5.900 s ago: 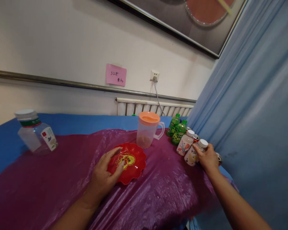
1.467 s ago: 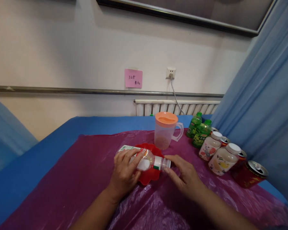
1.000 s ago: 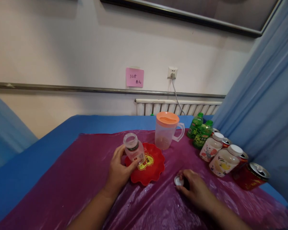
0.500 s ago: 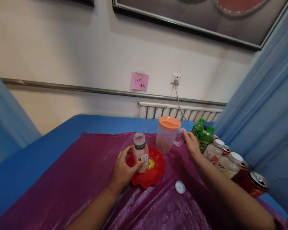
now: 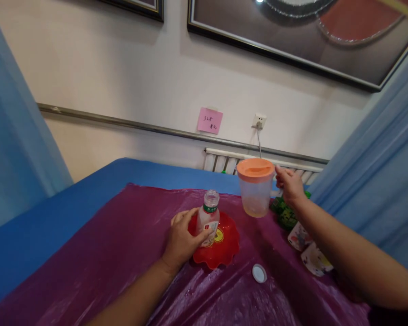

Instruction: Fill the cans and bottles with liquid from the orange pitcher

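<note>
My left hand [image 5: 188, 233] is closed around a clear, uncapped bottle [image 5: 210, 222] with a green neck band and a white label. The bottle stands upright on a red scalloped plate [image 5: 229, 244]. By its handle, my right hand [image 5: 290, 183] grips a translucent pitcher [image 5: 255, 197] with an orange lid. A little yellowish liquid shows at the pitcher's bottom. The pitcher is roughly upright, to the right of the bottle and apart from it. A white bottle cap [image 5: 259, 273] lies in front of the plate on the right.
Purple plastic sheeting [image 5: 122, 253] covers much of the blue table [image 5: 98, 188]. Green bottles [image 5: 285, 215] and clear jars [image 5: 315, 260] stand at the right, partly behind my right arm. A radiator [image 5: 221, 162] and a wall socket [image 5: 259, 121] are beyond the table.
My right hand has raised the pitcher by its handle and shifted it slightly right. My left hand still holds the bottle on the plate. The camera view has turned a little.
</note>
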`<state>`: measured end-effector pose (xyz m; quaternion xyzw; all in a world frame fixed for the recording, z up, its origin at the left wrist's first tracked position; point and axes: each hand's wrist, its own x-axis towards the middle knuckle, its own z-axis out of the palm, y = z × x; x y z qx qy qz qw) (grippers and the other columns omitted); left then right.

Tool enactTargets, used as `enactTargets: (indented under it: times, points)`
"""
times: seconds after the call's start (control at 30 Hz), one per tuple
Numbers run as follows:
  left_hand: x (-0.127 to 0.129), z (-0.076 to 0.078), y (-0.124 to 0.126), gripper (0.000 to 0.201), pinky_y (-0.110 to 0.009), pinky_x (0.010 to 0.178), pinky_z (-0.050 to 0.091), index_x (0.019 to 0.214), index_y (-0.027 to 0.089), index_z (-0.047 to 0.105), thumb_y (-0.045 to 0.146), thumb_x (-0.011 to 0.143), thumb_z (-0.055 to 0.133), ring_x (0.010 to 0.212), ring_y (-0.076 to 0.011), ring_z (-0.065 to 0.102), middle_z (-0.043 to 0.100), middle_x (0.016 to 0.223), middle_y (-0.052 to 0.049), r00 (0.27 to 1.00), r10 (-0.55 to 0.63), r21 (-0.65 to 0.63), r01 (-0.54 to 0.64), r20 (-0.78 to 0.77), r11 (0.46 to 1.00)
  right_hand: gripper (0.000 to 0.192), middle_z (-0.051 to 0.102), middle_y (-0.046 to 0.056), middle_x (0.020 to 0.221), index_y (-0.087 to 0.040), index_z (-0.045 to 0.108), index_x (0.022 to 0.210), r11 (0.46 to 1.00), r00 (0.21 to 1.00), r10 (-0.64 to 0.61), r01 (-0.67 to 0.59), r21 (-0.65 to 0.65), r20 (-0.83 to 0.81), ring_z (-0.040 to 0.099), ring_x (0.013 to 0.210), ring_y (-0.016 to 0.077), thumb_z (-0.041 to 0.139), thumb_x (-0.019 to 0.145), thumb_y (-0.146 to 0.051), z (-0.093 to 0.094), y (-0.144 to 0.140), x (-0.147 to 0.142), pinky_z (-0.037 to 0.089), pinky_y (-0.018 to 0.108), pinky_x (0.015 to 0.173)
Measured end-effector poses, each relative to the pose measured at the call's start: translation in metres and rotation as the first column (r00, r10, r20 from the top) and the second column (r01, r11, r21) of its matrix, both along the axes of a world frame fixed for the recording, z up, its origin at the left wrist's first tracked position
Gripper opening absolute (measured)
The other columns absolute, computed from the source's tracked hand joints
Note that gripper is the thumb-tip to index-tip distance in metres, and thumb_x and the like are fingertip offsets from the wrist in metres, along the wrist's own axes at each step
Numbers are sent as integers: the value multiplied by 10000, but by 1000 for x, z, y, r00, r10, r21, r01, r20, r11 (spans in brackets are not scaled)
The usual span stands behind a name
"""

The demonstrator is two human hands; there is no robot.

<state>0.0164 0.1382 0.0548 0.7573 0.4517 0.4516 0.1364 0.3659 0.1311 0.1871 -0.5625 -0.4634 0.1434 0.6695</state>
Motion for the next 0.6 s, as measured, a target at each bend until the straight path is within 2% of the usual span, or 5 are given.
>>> enactTargets:
  times: [0.13,0.27,0.43,0.6]
  points:
    - [4,1,-3,579,-516,1044,468,1264,272,688,407,725,852,1128,-319,641,717,1187,-78,1000,-7,-39,6,-14,999,514,431,-58,485,-221,541,570,999,986,34,-34,0,161,344,491,102,807,673,-648,47,-10,0,277,250,470]
    - [7,4,-6,588,-525,1067,446,1255,264,706,432,710,850,1132,-320,635,719,1168,-78,1000,-7,-71,5,-24,997,486,403,-59,494,-217,542,548,997,956,74,-73,-16,285,316,503,97,839,666,-583,79,-16,-12,237,249,478]
    - [7,7,-9,582,-524,1061,458,1235,269,730,474,703,842,1140,-330,632,709,1152,-81,1000,2,-79,-5,-29,997,456,355,-55,532,-224,520,564,989,846,145,-136,-54,513,307,513,101,808,731,-536,103,-23,-31,218,266,489]
    - [7,9,-11,602,-522,1056,465,1234,263,734,498,691,846,1130,-330,630,697,1151,-89,1000,0,-84,-2,-25,996,431,365,-47,536,-229,491,569,990,736,139,-128,-66,662,312,520,104,756,762,-509,118,-27,-46,218,279,492]
